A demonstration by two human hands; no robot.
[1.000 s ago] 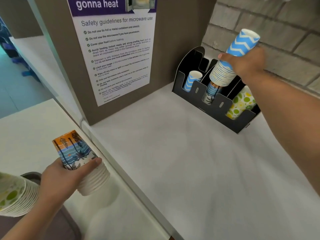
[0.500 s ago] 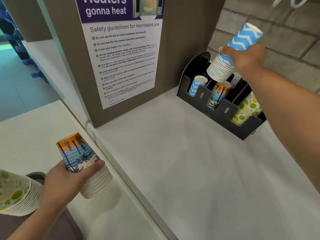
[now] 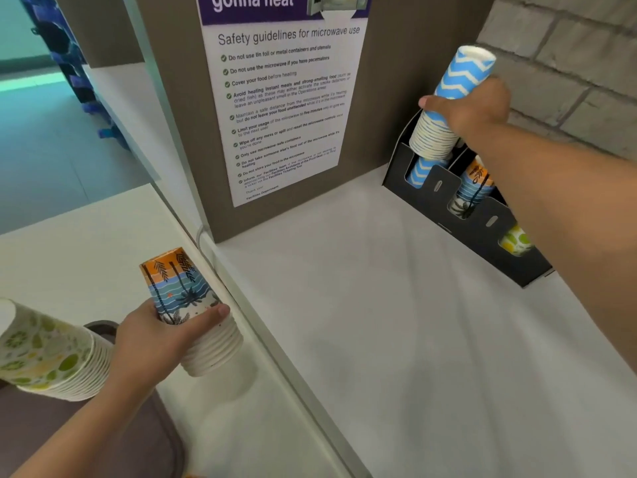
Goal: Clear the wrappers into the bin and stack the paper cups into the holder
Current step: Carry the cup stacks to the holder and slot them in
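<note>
The right forearm crosses the right side of the view and hides much of the black cup holder; only part of the yellow-green patterned cup in its near compartment shows below the arm. The right hand has its grip closed round a stack of blue zigzag cups, held tilted with the rims downward, directly above the holder's far-left compartment, where a blue zigzag cup already sits; whether the stack touches that cup cannot be determined. The middle compartment holds a palm-print cup. The left hand has its grip closed round a stack of palm-print cups, rims downward, above the lower white tabletop. A stack of green-spotted cups is cut off at the left edge, and what supports it is not visible. A dark tray lies partly under the left forearm. The holder stands on the white tabletop near a brick wall. A microwave safety poster, its top cut off, hangs on the brown panel.
</note>
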